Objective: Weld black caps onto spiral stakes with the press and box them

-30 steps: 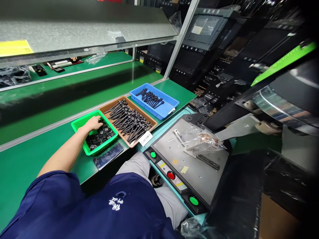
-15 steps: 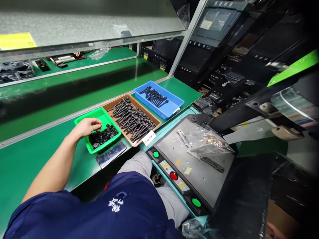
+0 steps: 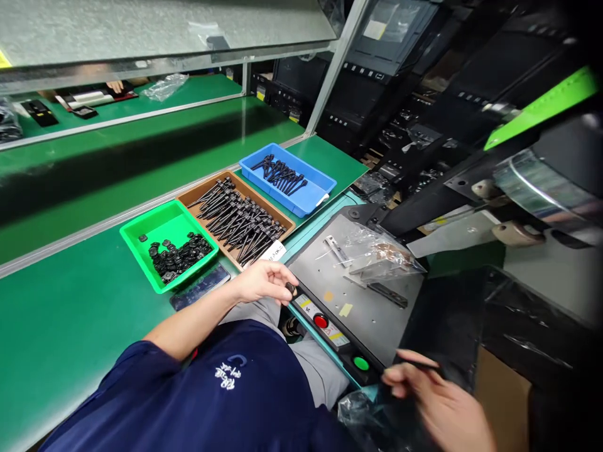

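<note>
My left hand (image 3: 271, 282) pinches a small black part (image 3: 291, 289) at the near left corner of the machine's control strip. Over at the lower right, my right hand (image 3: 431, 392) has its fingers closed around a thin dark piece (image 3: 418, 359), partly blurred. Small black parts (image 3: 181, 256) lie in the green tray (image 3: 136, 254) on the green table. Beside it, a brown tray (image 3: 186, 194) holds rows of black stemmed pieces (image 3: 245, 220). The blue tray (image 3: 313, 199) behind contains more black pieces (image 3: 282, 176).
The metal machine plate (image 3: 358, 320) carries a clear plastic bag (image 3: 381, 254) and metal fixtures. A red button (image 3: 321, 321) and a green button (image 3: 361, 363) sit along its edge. A phone (image 3: 200, 285) lies by the green tray. Another person's hand (image 3: 114, 86) shows behind.
My left hand has left the green tray and moved right to the control strip with a small black part. My right hand has come up into view with a thin dark piece.
</note>
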Demonstrator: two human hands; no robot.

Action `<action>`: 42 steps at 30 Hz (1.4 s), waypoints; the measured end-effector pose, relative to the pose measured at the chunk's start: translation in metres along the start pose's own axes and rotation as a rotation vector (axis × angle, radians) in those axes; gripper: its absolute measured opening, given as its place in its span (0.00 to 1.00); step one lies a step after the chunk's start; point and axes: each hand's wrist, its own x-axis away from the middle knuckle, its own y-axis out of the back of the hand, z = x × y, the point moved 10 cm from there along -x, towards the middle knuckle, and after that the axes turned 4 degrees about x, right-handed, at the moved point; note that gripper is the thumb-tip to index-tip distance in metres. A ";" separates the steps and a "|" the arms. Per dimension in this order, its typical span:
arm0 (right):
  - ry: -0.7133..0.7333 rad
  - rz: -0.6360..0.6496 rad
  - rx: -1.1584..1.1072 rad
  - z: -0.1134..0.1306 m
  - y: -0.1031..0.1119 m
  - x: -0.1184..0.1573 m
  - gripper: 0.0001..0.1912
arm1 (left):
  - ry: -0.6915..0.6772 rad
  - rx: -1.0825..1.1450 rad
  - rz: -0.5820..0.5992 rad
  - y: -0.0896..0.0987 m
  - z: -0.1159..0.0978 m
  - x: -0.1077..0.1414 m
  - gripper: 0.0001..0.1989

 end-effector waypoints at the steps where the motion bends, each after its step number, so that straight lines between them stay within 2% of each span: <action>1: 0.031 0.086 0.002 0.007 -0.026 0.000 0.24 | 0.001 0.015 0.023 -0.008 0.003 -0.008 0.19; 2: 0.094 0.155 0.047 0.018 -0.050 0.001 0.22 | -0.007 0.030 0.026 -0.014 0.005 -0.015 0.19; 4: 0.299 0.190 0.104 0.049 -0.085 0.003 0.18 | -0.050 0.055 -0.008 -0.019 0.006 -0.027 0.18; 6: 0.403 0.141 0.088 0.068 -0.100 0.000 0.16 | -0.113 0.063 -0.049 -0.020 0.004 -0.037 0.17; 8: 0.379 0.142 0.042 0.071 -0.108 -0.007 0.14 | -0.176 0.059 -0.057 -0.022 0.002 -0.046 0.15; 11: 0.324 0.146 -0.014 0.067 -0.111 -0.011 0.11 | -0.230 0.060 -0.013 -0.032 0.005 -0.053 0.14; 14: 0.372 0.108 0.019 0.070 -0.110 -0.009 0.14 | -0.201 0.076 -0.002 -0.038 0.014 -0.057 0.15; 18: 0.381 0.049 -0.005 0.067 -0.105 -0.008 0.14 | -0.120 0.030 -0.043 -0.033 0.025 -0.061 0.14; 21: 0.345 0.018 -0.034 0.060 -0.100 -0.008 0.13 | -0.139 -0.072 -0.040 -0.030 0.022 -0.064 0.13; 25: 0.236 0.125 -0.191 0.047 -0.107 -0.008 0.15 | -0.144 -0.096 0.030 -0.035 0.020 -0.067 0.12; 28: 0.105 0.231 -0.321 0.037 -0.114 -0.006 0.16 | -0.081 -0.090 0.058 -0.038 0.025 -0.068 0.13; 31: 0.046 0.286 -0.404 0.035 -0.116 -0.002 0.18 | -0.028 -0.128 0.078 -0.041 0.030 -0.070 0.14; 36: 0.072 0.227 -0.436 0.032 -0.114 -0.001 0.17 | 0.030 -0.173 0.102 -0.043 0.038 -0.073 0.18; 39: 0.063 0.213 -0.476 0.025 -0.122 -0.004 0.15 | -0.008 -0.247 0.115 -0.048 0.037 -0.078 0.16; 42: 0.109 0.210 -0.514 0.026 -0.128 -0.011 0.13 | -0.065 -0.340 0.118 -0.062 0.034 -0.084 0.13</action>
